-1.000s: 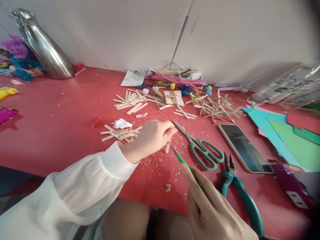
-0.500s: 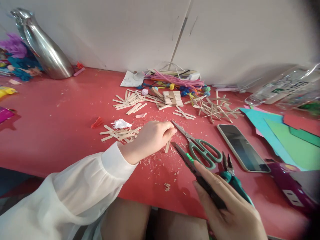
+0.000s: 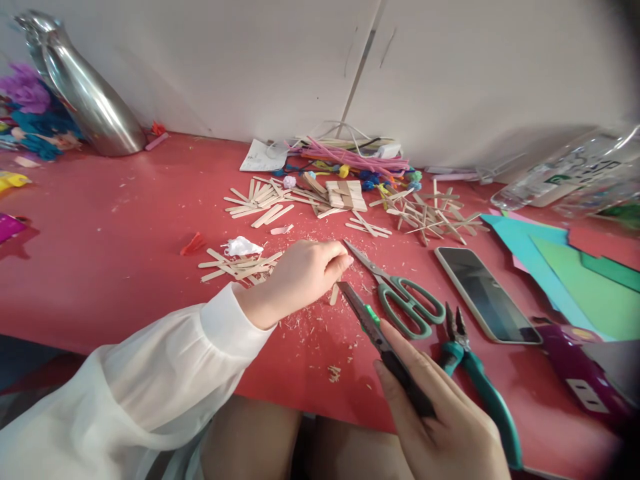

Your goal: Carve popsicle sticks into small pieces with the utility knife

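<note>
My left hand point(image 3: 300, 273), in a white sleeve, is closed in a pinch on a short wooden stick point(image 3: 334, 294) that stands on its end on the red table point(image 3: 125, 220). My right hand point(image 3: 440, 413) is closed around a black and green utility knife point(image 3: 380, 337). The knife's blade tip points at the stick and lies just right of it. Wood shavings point(image 3: 320, 327) are scattered under and around the stick.
Green scissors point(image 3: 405, 300), teal pliers point(image 3: 480, 383) and a phone point(image 3: 485, 293) lie right of the knife. Craft sticks point(image 3: 240, 265) lie left of my hand, more point(image 3: 345, 197) farther back with pipe cleaners. Coloured paper point(image 3: 575, 267) is at right, a steel jug point(image 3: 85, 93) at far left.
My right hand turned the knife and drew it back to the right, then brought the blade up to the stick again. My left hand kept its hold on the stick.
</note>
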{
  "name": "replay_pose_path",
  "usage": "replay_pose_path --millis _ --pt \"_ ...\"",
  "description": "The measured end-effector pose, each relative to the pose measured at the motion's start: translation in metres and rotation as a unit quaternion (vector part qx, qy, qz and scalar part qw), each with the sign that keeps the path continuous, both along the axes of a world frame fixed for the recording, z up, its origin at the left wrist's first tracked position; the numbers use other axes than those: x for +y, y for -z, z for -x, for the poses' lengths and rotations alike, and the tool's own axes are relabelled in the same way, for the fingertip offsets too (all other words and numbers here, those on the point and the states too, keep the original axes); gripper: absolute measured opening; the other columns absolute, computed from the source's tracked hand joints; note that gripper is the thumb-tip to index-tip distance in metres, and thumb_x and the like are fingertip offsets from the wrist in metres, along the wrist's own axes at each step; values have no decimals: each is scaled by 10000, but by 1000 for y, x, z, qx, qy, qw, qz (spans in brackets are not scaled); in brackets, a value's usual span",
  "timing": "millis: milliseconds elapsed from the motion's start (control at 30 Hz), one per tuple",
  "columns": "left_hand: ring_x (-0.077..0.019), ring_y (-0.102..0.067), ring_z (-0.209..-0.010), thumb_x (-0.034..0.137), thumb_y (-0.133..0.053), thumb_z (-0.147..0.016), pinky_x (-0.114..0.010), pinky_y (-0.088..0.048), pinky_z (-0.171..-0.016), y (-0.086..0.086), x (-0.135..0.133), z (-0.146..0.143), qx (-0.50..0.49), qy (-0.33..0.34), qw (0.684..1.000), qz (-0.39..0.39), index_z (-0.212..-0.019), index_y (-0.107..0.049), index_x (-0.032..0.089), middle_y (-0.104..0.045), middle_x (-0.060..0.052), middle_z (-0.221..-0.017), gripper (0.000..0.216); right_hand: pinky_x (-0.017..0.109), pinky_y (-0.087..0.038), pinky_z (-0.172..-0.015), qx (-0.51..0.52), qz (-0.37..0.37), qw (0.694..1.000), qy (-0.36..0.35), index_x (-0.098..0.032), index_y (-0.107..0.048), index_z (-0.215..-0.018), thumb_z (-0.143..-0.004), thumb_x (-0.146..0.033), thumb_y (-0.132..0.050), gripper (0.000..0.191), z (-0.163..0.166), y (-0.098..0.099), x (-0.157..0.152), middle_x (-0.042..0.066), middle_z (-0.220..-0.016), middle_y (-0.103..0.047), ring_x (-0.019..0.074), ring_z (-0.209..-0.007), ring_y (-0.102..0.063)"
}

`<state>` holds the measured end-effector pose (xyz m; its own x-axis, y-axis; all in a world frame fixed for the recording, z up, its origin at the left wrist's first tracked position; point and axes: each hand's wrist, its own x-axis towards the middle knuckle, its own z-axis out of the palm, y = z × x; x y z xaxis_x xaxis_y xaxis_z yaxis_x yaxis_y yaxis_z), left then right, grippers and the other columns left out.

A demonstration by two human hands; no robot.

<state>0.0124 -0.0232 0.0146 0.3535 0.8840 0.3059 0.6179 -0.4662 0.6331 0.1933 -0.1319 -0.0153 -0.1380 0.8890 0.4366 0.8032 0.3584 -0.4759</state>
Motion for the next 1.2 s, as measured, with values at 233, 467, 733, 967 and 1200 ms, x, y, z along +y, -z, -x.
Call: replay_pose_path --millis 233,467,733,967,1200 --pt "-110 -606 -544 206 -435 -902 -208 -439 -558 0 -1 0 -7 3 1000 4 -713 -546 157 -639 7 -528 225 190 -573 -626 26 19 999 9 -215 -570 -1200 -833 -205 -527 370 1 3 -3 29 -1082 -684 175 -831 -694" --pt "-87 -586 -494 201 -430 -910 -189 -433 -563 1 -1 0 -24 20 1000 4 -691 -546 156 -628 27 -477 251 195 -569 -513 40 50 998 8 -227 -564 -1204 -832 -231 -531 373 3 0 -4 25 -1070 -687 183 -841 -690" --pt "-95 -589 -524 213 -441 -908 -202 -434 -583 -1 -2 0 -15 13 1000 -4 -691 -557 157 -634 25 -497 253 188 -569 -614 15 -10 1000 18 -245 -526 -1238 -840 -204 -522 400 8 7 -8 30 -1100 -670 171 -879 -681" --pt "-94 -589 -532 209 -445 -907 -199 -429 -586 1 -2 0 -21 20 999 -14 -700 -564 158 -625 32 -488 243 176 -557 -646 5 -11 1000 21 -225 -542 -1214 -849 -215 -517 366 13 8 -7 33 -1098 -673 163 -917 -670" --pt "-110 -586 -532 229 -470 -889 -219 -389 -549 5 -2 0 12 -13 998 -65 -703 -591 168 -636 30 -512 230 227 -480 -412 -41 -32 997 64 -211 -562 -1191 -860 -223 -498 338 21 8 -12 39 -1062 -689 155 -669 -695"
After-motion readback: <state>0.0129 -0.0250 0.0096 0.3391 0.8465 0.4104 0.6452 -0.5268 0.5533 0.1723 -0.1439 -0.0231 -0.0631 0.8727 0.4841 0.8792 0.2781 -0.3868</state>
